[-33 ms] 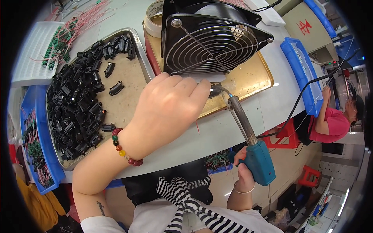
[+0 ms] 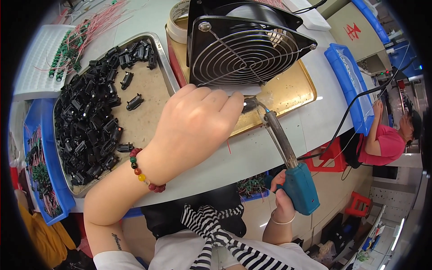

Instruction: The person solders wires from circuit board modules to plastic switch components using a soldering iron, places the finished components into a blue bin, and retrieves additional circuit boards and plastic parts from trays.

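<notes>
Left hand (image 2: 198,118) pinching black part (image 2: 249,105) above gold tray (image 2: 292,90), right hand (image 2: 283,201) beyond table edge (image 2: 263,158) gripping soldering gun (image 2: 304,189)

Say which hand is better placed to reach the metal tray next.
Probably the left hand: it is nearer the metal tray, though holding a black part. The right hand grips the teal soldering gun.

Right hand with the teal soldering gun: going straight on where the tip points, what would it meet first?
Probably the small black part held in the left hand, though depth is unclear.
</notes>
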The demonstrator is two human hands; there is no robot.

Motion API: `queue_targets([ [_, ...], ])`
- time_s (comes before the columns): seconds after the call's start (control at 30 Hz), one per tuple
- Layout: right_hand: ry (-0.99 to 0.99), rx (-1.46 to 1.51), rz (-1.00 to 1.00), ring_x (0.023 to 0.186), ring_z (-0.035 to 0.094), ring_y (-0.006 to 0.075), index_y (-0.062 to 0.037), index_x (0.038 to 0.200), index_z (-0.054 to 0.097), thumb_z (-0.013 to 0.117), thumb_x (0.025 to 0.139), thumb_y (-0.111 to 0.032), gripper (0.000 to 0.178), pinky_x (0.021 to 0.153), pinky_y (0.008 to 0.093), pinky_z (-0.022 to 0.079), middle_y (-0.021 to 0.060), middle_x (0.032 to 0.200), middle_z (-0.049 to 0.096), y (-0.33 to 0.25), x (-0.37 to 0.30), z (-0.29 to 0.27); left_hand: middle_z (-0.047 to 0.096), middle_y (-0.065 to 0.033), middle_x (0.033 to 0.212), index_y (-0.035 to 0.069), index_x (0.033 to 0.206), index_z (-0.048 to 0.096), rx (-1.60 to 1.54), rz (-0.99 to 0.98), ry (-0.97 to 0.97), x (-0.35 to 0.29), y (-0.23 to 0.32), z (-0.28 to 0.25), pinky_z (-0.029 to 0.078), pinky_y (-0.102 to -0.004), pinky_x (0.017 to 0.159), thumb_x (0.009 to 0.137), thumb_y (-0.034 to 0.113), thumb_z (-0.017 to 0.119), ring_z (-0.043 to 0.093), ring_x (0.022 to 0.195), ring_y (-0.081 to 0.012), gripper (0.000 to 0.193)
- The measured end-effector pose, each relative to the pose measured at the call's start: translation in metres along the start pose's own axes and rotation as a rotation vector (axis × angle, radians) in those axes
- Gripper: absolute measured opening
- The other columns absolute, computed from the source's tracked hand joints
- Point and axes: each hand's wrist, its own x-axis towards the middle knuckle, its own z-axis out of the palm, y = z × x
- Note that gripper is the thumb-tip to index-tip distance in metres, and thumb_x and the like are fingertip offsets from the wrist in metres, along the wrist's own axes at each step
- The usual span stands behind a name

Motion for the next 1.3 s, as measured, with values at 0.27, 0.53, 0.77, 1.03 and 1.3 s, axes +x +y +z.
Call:
queue_targets([
  [0.27, -0.017, 0.117, 0.1, 0.062, 0.055, 0.0156, 0.0086, 0.106, 0.052, 0.074, 0.064, -0.018, 0.054, 0.054, 0.0237, 0.045, 0.0154, 0.09, 0.058, -0.013, 0.002, 0.007, 0.051, -0.0044, 0.06, 0.004, 0.085, 0.062, -0.012, -0.001, 0.014, 0.0, 0.0, 0.001, 0.041, -0.0312, 0.052, 0.07, 0.004, 0.066, 0.051, 0.053, -0.021, 0.016],
  [0.53, -0.024, 0.199, 0.059, 0.068, 0.055, 0.0171, 0.0051, 0.113, 0.051, 0.074, 0.066, -0.021, 0.058, 0.059, 0.0253, 0.045, 0.0162, 0.103, 0.055, -0.011, -0.002, 0.006, 0.051, -0.0043, 0.06, 0.004, 0.087, 0.062, -0.005, -0.003, 0.006, 0.001, 0.002, -0.002, 0.042, -0.0312, 0.052, 0.07, 0.005, 0.065, 0.05, 0.053, -0.0208, 0.016],
  [0.77, -0.043, 0.13, -0.053, 0.057, 0.053, 0.0185, 0.008, 0.113, 0.048, 0.062, 0.069, -0.015, 0.052, 0.051, 0.0248, 0.043, 0.0225, 0.101, 0.053, -0.004, 0.001, 0.004, 0.051, -0.0043, 0.059, 0.004, 0.087, 0.062, -0.003, -0.005, 0.017, -0.002, -0.002, 0.0, 0.042, -0.0315, 0.051, 0.07, 0.005, 0.065, 0.05, 0.053, -0.021, 0.017],
  [1.03, -0.008, 0.291, 0.088, 0.073, 0.058, 0.0185, 0.0028, 0.123, 0.042, 0.077, 0.068, -0.022, 0.07, 0.061, 0.0257, 0.048, 0.0185, 0.101, 0.058, -0.006, -0.007, -0.007, 0.05, -0.004, 0.062, 0.002, 0.083, 0.06, 0.017, 0.033, 0.027, 0.004, 0.005, 0.001, 0.042, -0.0304, 0.056, 0.067, 0.008, 0.057, 0.054, 0.06, -0.0185, 0.017],
  [1.3, -0.18, -0.132, -0.218, 0.074, 0.054, 0.0194, 0.0018, 0.092, 0.061, 0.067, 0.066, -0.017, 0.032, 0.067, 0.0295, 0.043, 0.0058, 0.078, 0.06, -0.03, 0.017, -0.003, 0.05, -0.0072, 0.062, 0.003, 0.093, 0.064, 0.043, -0.023, 0.006, 0.007, 0.016, -0.009, 0.041, -0.0351, 0.054, 0.07, 0.001, 0.064, 0.05, 0.057, -0.023, 0.022],
])
